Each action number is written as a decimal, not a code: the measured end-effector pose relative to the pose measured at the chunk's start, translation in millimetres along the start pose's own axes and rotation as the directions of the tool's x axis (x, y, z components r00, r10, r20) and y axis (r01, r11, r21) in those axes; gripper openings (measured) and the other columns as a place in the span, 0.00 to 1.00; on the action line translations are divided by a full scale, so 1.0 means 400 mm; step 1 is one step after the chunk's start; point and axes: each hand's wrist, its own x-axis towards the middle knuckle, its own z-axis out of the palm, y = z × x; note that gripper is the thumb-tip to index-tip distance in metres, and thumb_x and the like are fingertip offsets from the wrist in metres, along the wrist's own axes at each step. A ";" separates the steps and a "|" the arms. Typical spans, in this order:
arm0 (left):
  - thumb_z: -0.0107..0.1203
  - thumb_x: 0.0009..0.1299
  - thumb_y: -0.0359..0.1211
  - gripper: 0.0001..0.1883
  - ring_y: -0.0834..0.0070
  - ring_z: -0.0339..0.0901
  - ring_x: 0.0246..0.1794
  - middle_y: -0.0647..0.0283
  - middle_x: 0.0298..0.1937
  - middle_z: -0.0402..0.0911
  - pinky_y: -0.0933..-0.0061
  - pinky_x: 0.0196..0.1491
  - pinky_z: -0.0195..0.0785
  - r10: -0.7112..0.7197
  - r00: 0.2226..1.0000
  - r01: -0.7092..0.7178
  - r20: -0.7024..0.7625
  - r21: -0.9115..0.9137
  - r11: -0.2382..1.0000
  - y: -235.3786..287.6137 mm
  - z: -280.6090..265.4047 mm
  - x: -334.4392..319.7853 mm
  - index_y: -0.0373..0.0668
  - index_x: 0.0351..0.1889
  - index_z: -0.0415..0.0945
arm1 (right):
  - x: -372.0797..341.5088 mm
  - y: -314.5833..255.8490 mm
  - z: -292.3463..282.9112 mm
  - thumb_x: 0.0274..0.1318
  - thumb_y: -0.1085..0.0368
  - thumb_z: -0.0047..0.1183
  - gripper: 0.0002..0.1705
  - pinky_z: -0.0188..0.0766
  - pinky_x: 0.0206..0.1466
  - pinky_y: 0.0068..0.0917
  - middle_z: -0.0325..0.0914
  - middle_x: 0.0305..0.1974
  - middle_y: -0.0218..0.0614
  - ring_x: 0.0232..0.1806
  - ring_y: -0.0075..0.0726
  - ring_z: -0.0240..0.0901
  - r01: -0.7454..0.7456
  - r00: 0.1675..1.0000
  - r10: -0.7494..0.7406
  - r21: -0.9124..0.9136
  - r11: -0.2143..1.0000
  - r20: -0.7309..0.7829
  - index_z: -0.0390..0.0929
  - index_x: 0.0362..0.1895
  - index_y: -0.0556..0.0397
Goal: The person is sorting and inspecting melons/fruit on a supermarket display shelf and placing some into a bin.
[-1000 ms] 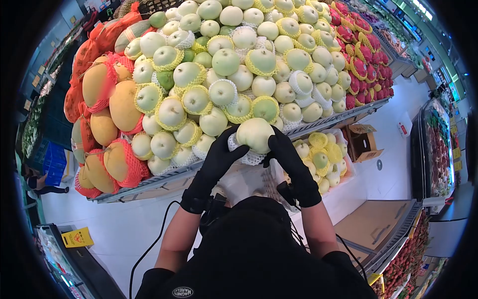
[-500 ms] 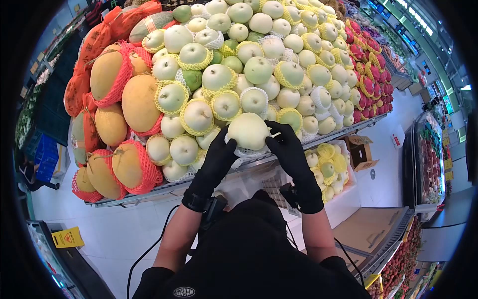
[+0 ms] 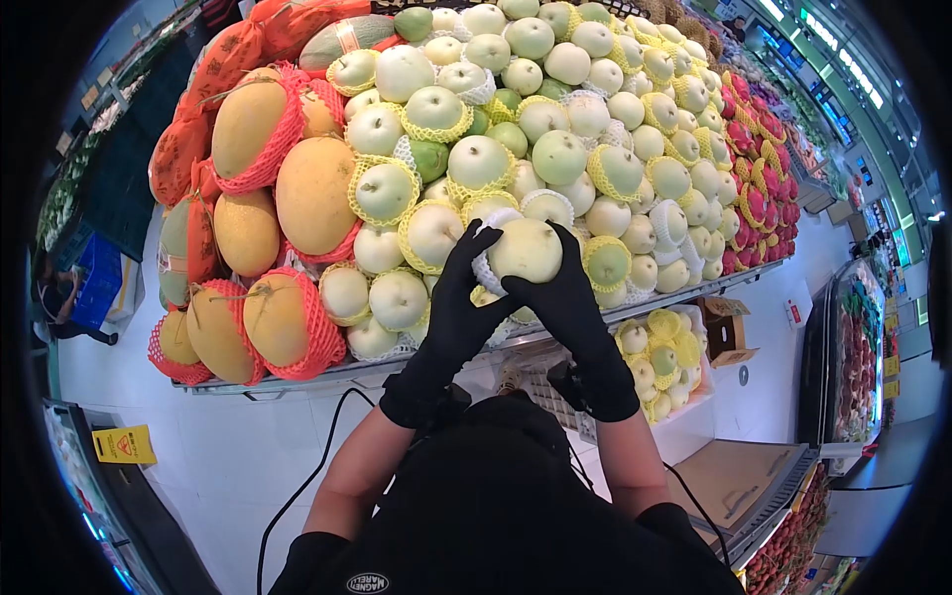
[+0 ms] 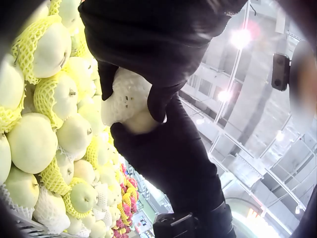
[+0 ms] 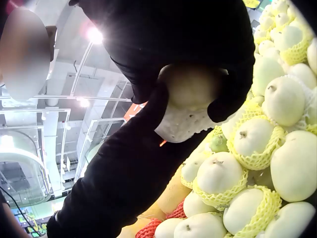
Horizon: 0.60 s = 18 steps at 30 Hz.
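Note:
Both gloved hands hold one pale green-white melon [image 3: 528,250] at the front edge of the fruit pile. Its stem spot faces up and to the right in the head view. A white foam net [image 4: 125,97] wraps the melon's side toward the left hand. The left hand [image 3: 462,302] grips the melon from the left, fingers over the netted side. From the right, the right hand [image 3: 567,305] curls round the bare side, its thumb across the near face. In the right wrist view, the foam net [image 5: 181,125] shows below the bare part of the melon.
Similar melons [image 3: 481,164] in yellow or white nets are heaped behind the hands. Large yellow melons [image 3: 317,196] in red nets lie left; dragon fruit [image 3: 759,203] lies far right. Below the shelf edge stands a box of netted fruit [image 3: 659,362], beside an open carton [image 3: 727,332].
The melon has been turned between the hands, so its stem spot now points up and right. The left fingers have moved up over the netted side. The head view has shifted left.

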 end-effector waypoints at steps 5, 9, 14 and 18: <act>0.57 0.64 0.19 0.29 0.67 0.59 0.70 0.55 0.68 0.62 0.64 0.69 0.56 -0.164 0.984 0.150 -0.071 -0.170 0.974 -0.008 -0.043 -0.006 0.41 0.64 0.63 | 0.038 0.089 -0.027 0.41 0.59 0.69 0.49 0.67 0.61 0.35 0.67 0.58 0.45 0.59 0.40 0.67 0.030 0.998 -0.037 0.127 0.991 0.047 0.56 0.66 0.58; 0.45 0.70 0.20 0.22 0.67 0.53 0.74 0.55 0.69 0.64 0.65 0.71 0.49 -0.107 0.992 0.104 -0.065 -0.049 0.993 0.021 -0.079 0.002 0.40 0.63 0.69 | 0.032 0.064 -0.037 0.39 0.59 0.69 0.50 0.66 0.61 0.37 0.66 0.58 0.44 0.59 0.39 0.66 0.061 0.994 -0.072 0.124 0.990 0.087 0.56 0.67 0.56; 0.44 0.69 0.21 0.25 0.69 0.56 0.72 0.56 0.67 0.67 0.67 0.70 0.50 -0.160 0.986 0.156 -0.049 -0.071 0.985 0.006 -0.102 -0.002 0.41 0.65 0.68 | 0.032 0.081 -0.038 0.39 0.64 0.65 0.48 0.67 0.61 0.35 0.65 0.59 0.43 0.60 0.38 0.65 0.091 0.989 -0.110 0.174 0.980 0.103 0.57 0.67 0.55; 0.44 0.66 0.22 0.25 0.70 0.64 0.66 0.56 0.64 0.70 0.69 0.68 0.54 -0.307 0.952 0.307 0.017 -0.071 0.949 0.000 -0.106 -0.015 0.39 0.64 0.68 | 0.020 0.051 -0.035 0.36 0.67 0.66 0.49 0.68 0.61 0.35 0.65 0.60 0.42 0.61 0.38 0.65 0.161 0.981 -0.165 0.046 0.986 0.101 0.58 0.67 0.53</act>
